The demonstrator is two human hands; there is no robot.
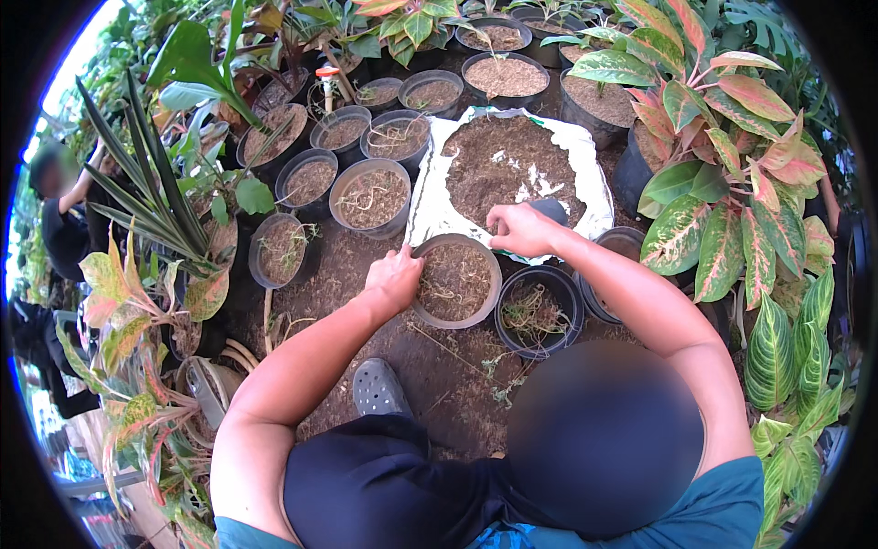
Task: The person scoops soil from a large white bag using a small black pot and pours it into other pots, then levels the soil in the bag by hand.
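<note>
My left hand grips the left rim of a round plastic plant pot. Soil and pale, stringy roots or stems fill the pot. Above its right rim, at the near edge of an opened white sack, hovers my right hand with bent fingers; whether they hold anything cannot be made out. Dark soil with white scraps on top lies in the sack. A dark grey object shows just behind my right hand, partly hidden by it. Beside the gripped pot stands a black pot containing uprooted, wilted plants.
Several soil-filled pots stand left of the sack, others behind it. Red-green aglaonema plants crowd the right side. A striped-leaf plant rises at left. Another person is at the far left. My grey clog rests on bare ground.
</note>
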